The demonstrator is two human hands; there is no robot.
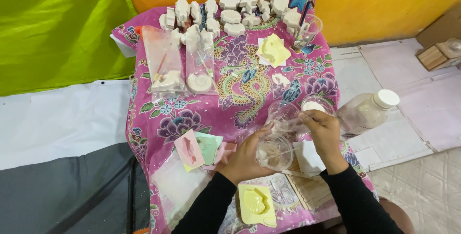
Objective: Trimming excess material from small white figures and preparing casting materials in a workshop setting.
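My left hand grips a clear plastic cup with a whitish mix in its bottom, held over the near part of a small table draped in a pink flowered cloth. My right hand holds a thin stick whose end reaches down into that cup. A second clear cup lies tipped just beyond my hands, and a third cup with white powder stands beside my right hand.
Several white plaster figures line the table's far edge. Two clear bags hold figures and brushes. A yellow shell mould lies near me, another yellow mould farther off. A brush cup and a white-capped bottle stand right.
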